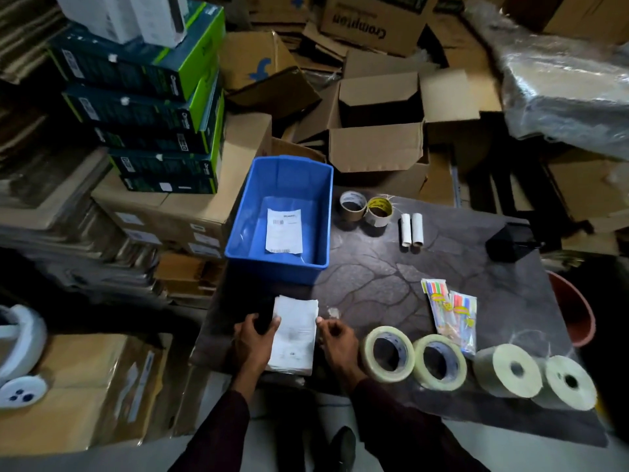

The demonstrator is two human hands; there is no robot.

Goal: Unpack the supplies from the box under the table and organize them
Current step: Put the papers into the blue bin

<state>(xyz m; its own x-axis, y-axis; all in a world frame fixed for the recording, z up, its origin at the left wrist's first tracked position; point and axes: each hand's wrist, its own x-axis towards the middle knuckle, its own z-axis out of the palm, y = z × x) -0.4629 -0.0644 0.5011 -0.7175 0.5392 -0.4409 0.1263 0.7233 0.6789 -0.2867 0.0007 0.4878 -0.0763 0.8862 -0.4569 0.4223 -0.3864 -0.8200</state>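
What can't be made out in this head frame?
- Box under the table: hidden by the tabletop.
- Print on the label in the blue bin: too small.
- Print on the white stack between the left hand and right hand: faint and blurred.
- Black object at the far right edge: too dark to identify.
- Marker packs: brand text too small.
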